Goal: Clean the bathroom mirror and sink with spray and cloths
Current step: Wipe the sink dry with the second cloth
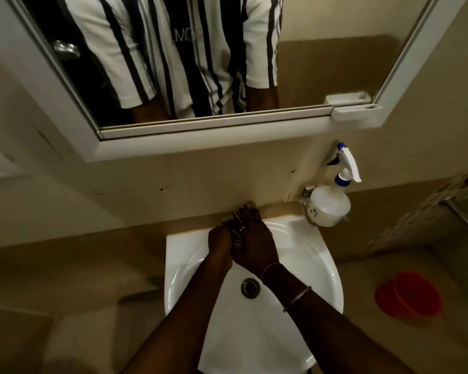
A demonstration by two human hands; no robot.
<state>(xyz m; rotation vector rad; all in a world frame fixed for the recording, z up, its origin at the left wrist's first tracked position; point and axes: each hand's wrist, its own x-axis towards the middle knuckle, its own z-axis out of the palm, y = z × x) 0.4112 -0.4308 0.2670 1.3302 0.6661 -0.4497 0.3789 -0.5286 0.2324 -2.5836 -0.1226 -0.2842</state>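
The white sink (176, 268) is mounted below the white-framed mirror (322, 74), which reflects a striped shirt. Both hands meet at the grey metal tap (247, 205) at the sink's back edge. My right hand (254, 242) lies over the tap with its fingers curled round it. My left hand (220, 240) presses against the tap's left side, its fingers curled in and partly hidden under the right hand. A white spray bottle (330, 206) with a blue and white trigger stands in a wire holder to the right of the sink. No cloth is visible.
The drain (250, 288) sits in the middle of the basin. A red bucket (408, 295) stands on the floor at the right. A small white shelf (355, 114) juts from the mirror frame's lower right corner. Beige walls close in on both sides.
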